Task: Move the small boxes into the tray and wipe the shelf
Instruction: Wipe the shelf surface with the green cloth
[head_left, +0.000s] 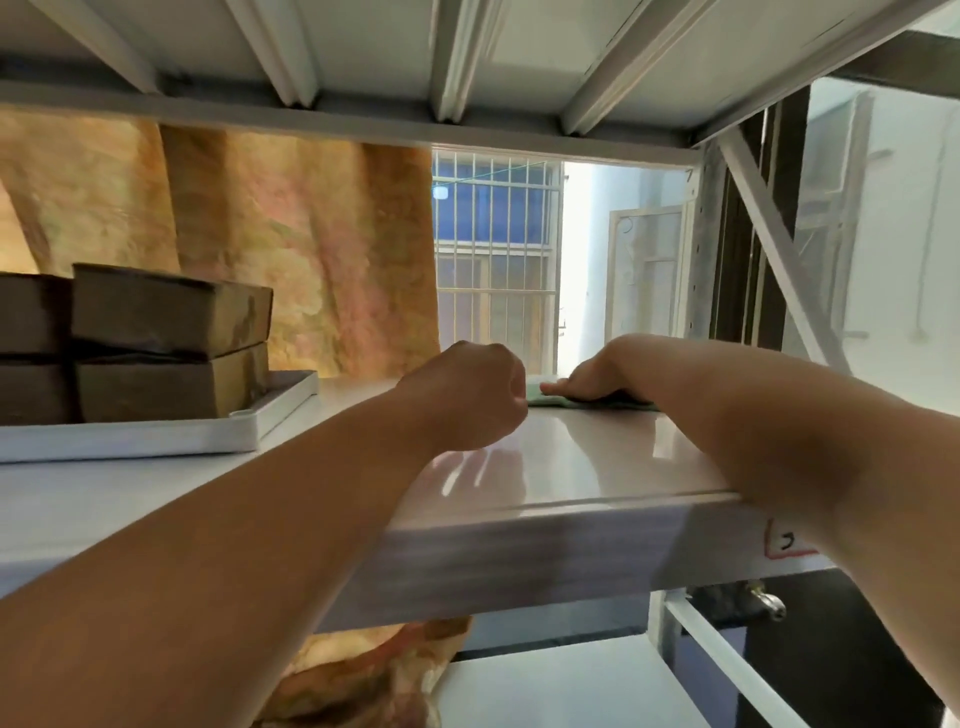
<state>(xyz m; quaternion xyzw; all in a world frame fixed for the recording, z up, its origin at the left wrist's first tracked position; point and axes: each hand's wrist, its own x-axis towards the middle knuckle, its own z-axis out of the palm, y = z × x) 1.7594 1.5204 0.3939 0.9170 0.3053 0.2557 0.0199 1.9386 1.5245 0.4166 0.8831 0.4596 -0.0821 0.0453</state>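
Brown small boxes stand stacked two high in a white tray at the left of the glossy shelf. My right hand lies flat on a green cloth far back on the shelf, pressing it down. My left hand is a closed fist with nothing in it, resting on the shelf just left of the cloth.
The upper shelf's underside with metal ribs hangs low overhead. A diagonal brace and upright stand at the right. An orange curtain and barred window lie behind. A lower shelf is below.
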